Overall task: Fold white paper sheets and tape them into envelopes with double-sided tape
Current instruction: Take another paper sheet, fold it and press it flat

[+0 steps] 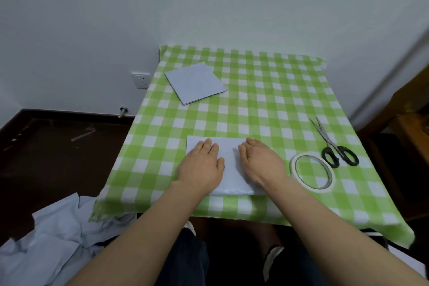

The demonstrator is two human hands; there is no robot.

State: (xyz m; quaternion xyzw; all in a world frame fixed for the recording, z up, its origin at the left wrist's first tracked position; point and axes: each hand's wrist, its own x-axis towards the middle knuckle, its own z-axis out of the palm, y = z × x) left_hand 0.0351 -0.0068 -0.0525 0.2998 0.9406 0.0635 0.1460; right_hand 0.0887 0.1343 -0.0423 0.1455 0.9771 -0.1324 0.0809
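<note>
A folded white paper sheet (229, 162) lies near the front edge of the green checked table (255, 104). My left hand (202, 167) presses flat on its left half, fingers together and extended. My right hand (262, 162) rests on its right half, tilted on its outer edge, and holds nothing. A roll of double-sided tape (312, 172) lies flat just right of my right hand. Another folded white sheet (195, 82) sits at the far left of the table.
Black-handled scissors (334, 146) lie shut at the right, beyond the tape. Crumpled white paper (58, 239) is heaped on the dark floor at lower left. A wall socket (141, 80) sits left of the table. Wooden furniture (413, 123) stands at the right.
</note>
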